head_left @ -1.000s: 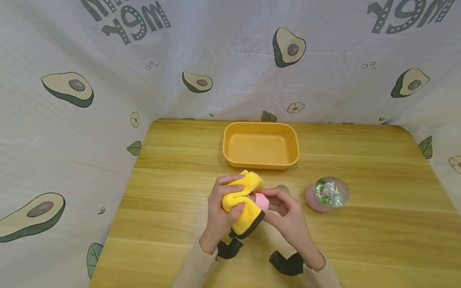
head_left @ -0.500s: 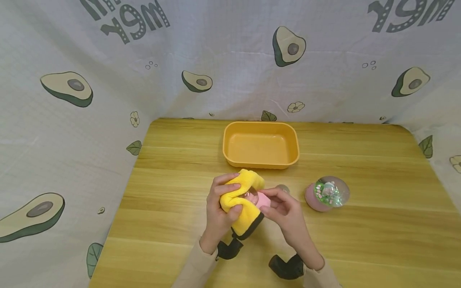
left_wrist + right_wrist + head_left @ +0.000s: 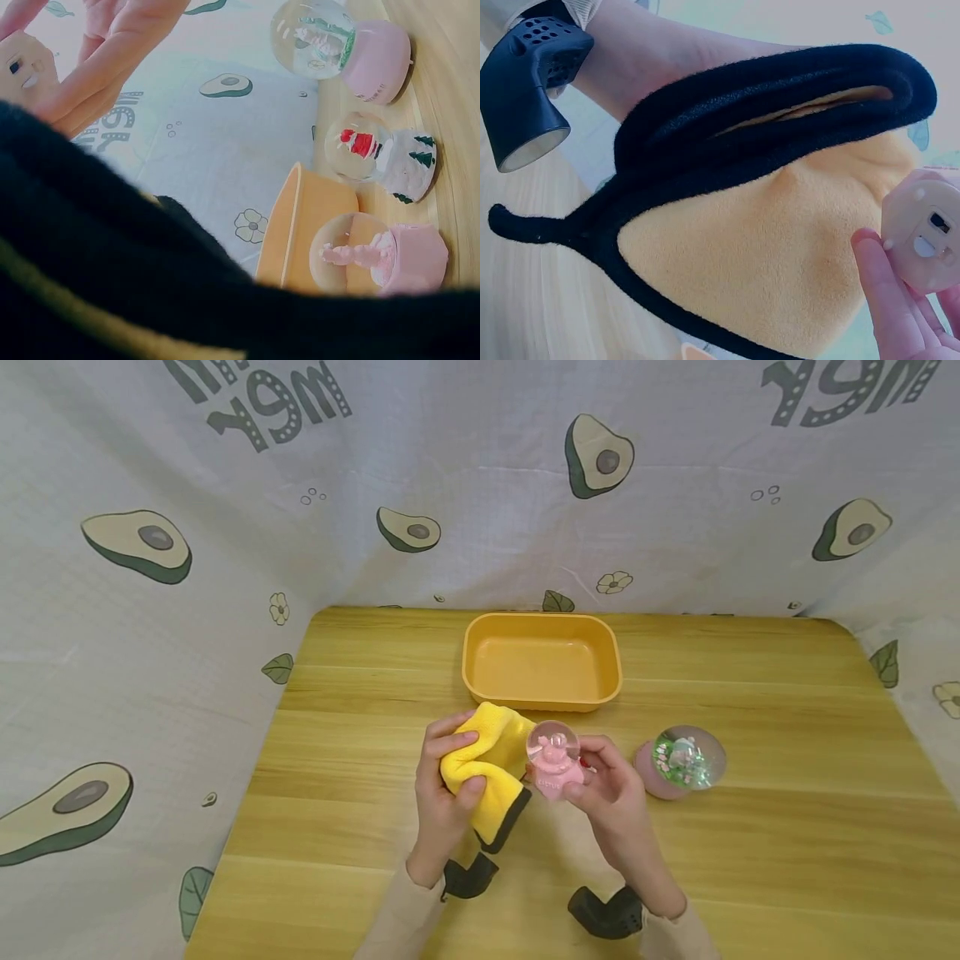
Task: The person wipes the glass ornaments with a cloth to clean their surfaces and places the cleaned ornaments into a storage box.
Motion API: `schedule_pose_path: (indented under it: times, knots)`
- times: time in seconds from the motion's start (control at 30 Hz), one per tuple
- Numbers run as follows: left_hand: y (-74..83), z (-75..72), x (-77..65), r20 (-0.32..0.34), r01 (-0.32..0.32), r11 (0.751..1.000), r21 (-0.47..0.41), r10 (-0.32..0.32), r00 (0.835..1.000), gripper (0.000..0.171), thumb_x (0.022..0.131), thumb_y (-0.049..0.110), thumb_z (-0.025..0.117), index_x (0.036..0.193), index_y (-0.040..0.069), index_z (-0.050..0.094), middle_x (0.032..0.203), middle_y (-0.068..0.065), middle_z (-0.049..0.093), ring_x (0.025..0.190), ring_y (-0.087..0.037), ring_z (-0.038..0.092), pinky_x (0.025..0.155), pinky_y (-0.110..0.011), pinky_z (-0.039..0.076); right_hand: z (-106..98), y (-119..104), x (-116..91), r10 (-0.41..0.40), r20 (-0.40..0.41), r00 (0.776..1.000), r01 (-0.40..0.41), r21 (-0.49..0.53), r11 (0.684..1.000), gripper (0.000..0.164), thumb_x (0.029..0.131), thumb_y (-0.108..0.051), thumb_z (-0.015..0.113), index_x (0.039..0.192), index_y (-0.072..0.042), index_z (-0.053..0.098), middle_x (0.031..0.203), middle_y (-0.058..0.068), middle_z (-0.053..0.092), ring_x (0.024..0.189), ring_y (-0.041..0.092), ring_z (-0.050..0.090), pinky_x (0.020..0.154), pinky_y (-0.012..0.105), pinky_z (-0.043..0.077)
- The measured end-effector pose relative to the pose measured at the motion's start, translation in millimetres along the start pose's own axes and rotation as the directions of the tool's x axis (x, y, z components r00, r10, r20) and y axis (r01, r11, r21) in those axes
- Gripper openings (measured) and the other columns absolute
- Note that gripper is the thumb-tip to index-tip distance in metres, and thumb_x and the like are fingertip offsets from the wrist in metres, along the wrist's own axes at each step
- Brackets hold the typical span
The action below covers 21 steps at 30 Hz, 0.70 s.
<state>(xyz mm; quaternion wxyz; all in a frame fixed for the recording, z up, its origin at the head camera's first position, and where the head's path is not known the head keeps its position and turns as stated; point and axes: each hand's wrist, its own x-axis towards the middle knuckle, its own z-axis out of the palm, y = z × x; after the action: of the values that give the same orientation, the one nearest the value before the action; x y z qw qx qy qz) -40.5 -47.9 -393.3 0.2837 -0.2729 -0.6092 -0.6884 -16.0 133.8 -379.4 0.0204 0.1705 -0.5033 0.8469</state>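
My left hand (image 3: 442, 797) grips a bunched yellow cloth (image 3: 491, 739) with black edging, which fills much of the right wrist view. Just to its right, my right hand (image 3: 618, 802) holds a small pink snow globe (image 3: 553, 762) between thumb and fingers, its clear dome up and towards the head camera. The base of this globe (image 3: 924, 236), with a small switch, shows in the right wrist view. On the table, the left wrist view has a Santa snow globe (image 3: 411, 165) and another pink snow globe (image 3: 416, 259), both hidden behind my hands and the cloth from above.
An orange-yellow plastic bin (image 3: 542, 703) stands at the back of the wooden table (image 3: 360, 727), beyond my hands. A larger snow globe with a pink base (image 3: 660, 774) is to the right of my right hand. A white avocado-print curtain (image 3: 495, 485) hangs behind.
The small pink snow globe has come out of the cloth, its dome now fully visible, turned up in my right hand. My left hand and the cloth have shifted slightly left.
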Motion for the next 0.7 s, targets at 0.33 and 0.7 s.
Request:
schedule_pose_path:
  times: [0.33,0.7]
  knots:
    - [-1.6,5.3,2.4,0.026,0.008,1.0,-0.023,-0.007,1.0,0.041,0.087,0.036,0.055,0.107,0.001,0.049,0.117,-0.019,0.046,0.106,-0.034,0.046,0.086,-0.039,0.043,0.2,-4.9,0.9,0.034,-0.012,0.999,-0.034,-0.066,0.997,0.037,0.083,0.005,0.055,0.12,0.001,0.049,0.114,0.011,0.051,0.098,0.018,0.052,0.083,0.027,0.046]
    - [-3.4,6.3,1.8,0.049,0.062,0.998,-0.01,-0.062,0.997,0.042,0.086,0.037,0.055,0.108,0.002,0.049,0.118,-0.019,0.046,0.105,-0.033,0.047,0.085,-0.038,0.043,0.0,-8.1,1.6,0.02,0.026,0.999,-0.019,-0.043,0.999,0.041,0.089,0.002,0.047,0.129,0.003,0.04,0.121,0.014,0.05,0.109,0.022,0.051,0.09,0.029,0.042]
